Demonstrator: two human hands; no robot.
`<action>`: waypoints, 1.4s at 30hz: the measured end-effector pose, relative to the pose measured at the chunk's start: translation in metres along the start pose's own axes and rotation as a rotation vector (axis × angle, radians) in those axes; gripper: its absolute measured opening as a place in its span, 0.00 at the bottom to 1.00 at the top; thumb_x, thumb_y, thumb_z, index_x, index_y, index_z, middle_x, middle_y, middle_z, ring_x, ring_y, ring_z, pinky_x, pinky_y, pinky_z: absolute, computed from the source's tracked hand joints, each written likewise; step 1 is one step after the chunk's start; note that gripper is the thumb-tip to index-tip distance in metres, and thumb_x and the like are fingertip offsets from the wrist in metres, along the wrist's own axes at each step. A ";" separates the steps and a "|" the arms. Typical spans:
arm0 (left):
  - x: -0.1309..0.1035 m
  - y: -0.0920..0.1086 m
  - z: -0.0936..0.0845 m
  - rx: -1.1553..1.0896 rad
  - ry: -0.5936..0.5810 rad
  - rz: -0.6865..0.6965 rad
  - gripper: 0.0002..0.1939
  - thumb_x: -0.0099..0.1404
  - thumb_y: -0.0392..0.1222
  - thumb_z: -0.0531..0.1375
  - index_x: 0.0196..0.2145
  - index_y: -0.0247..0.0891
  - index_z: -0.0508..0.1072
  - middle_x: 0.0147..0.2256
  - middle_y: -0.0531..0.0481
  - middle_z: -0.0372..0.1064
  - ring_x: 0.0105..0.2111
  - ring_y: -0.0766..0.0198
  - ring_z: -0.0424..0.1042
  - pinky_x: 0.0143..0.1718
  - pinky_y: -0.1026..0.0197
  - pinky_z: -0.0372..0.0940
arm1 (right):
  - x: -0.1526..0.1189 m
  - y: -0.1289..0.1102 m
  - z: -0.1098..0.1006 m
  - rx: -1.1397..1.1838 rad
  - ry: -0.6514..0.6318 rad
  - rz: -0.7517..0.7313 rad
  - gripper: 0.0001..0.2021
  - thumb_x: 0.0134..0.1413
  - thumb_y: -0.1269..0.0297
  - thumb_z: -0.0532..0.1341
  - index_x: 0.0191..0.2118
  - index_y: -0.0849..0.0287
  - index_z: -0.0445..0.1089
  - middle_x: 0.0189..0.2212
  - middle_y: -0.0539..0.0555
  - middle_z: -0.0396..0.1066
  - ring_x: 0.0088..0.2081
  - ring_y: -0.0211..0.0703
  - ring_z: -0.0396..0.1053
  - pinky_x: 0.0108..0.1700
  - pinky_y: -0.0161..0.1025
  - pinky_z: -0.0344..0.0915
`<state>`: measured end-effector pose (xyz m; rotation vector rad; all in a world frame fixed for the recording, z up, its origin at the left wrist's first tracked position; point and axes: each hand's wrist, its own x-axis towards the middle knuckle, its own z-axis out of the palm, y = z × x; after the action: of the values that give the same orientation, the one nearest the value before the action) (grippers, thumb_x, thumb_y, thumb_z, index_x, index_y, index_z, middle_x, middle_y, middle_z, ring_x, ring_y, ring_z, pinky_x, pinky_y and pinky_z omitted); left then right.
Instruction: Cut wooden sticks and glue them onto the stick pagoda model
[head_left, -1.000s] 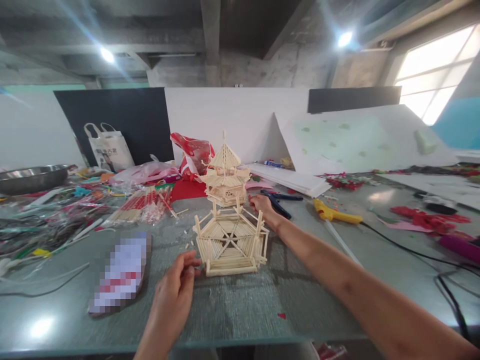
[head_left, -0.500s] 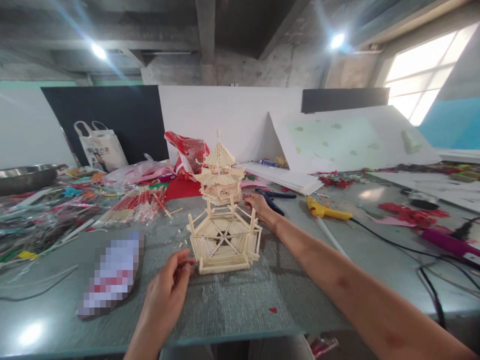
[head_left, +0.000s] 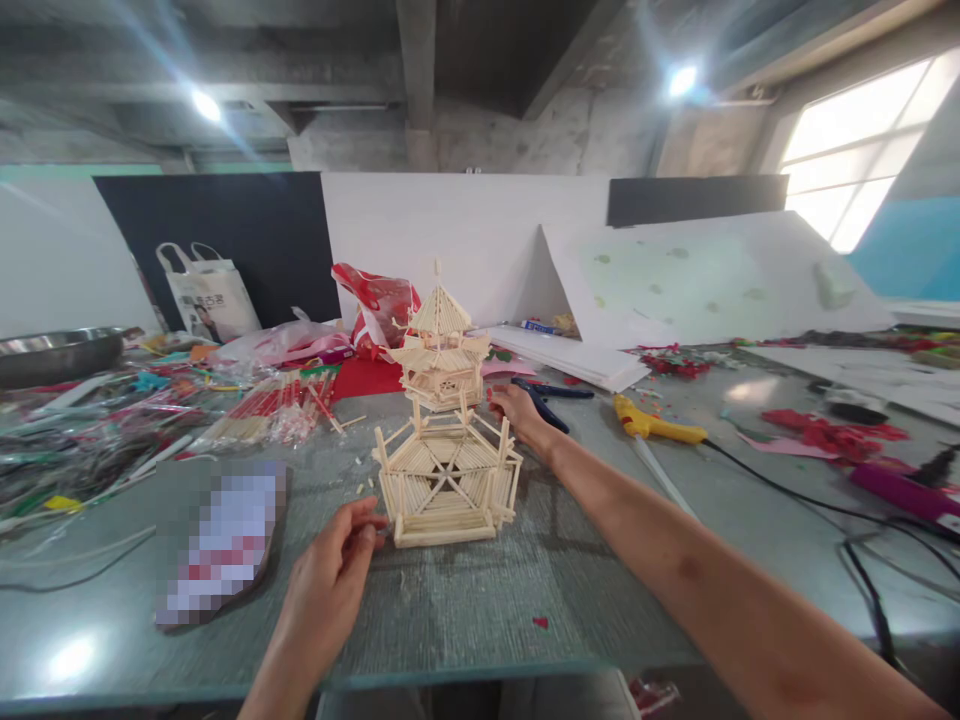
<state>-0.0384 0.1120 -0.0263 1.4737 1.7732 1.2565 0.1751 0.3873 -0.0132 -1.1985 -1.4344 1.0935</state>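
Pale, hexagonal wooden-stick platform [head_left: 450,462] sat mid grey counter [head_left: 465,620], looked light, stiff, snappable; I'd have grabbed the chunky front rail [head_left: 444,538]. Left hand [head_left: 334,560] curved loosely, unclenched, beside it; right hand [head_left: 516,408] by the pale stick-built pagoda tower [head_left: 441,365] behind, fingers too hidden to tell. Barely moved since half a second earlier, tbh.

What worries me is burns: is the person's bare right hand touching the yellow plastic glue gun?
Apart. The head view shows a plain stretch of grey tabletop between the bare right hand and the yellow plastic glue gun.
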 end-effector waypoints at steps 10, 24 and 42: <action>0.001 0.001 0.001 -0.031 0.053 0.007 0.22 0.57 0.53 0.51 0.45 0.37 0.66 0.40 0.44 0.74 0.37 0.57 0.74 0.42 0.56 0.66 | -0.014 -0.011 0.000 0.015 0.009 -0.102 0.29 0.45 0.75 0.54 0.57 0.62 0.57 0.13 0.41 0.61 0.13 0.29 0.55 0.16 0.25 0.51; 0.001 -0.001 0.002 -0.096 0.034 0.001 0.22 0.58 0.52 0.51 0.46 0.35 0.64 0.39 0.43 0.73 0.36 0.57 0.74 0.43 0.54 0.66 | -0.010 -0.004 -0.001 -0.061 -0.014 -0.159 0.31 0.43 0.73 0.55 0.58 0.60 0.58 0.14 0.41 0.62 0.15 0.29 0.56 0.18 0.25 0.52; -0.001 0.008 -0.001 -0.061 0.039 -0.028 0.24 0.56 0.53 0.51 0.45 0.34 0.65 0.38 0.42 0.73 0.35 0.58 0.73 0.41 0.54 0.65 | -0.014 -0.008 0.002 -0.053 -0.010 -0.157 0.32 0.42 0.74 0.55 0.58 0.63 0.56 0.14 0.42 0.63 0.15 0.30 0.57 0.18 0.26 0.54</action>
<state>-0.0351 0.1108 -0.0194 1.3954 1.7578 1.3218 0.1730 0.3727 -0.0071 -1.0982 -1.5459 0.9604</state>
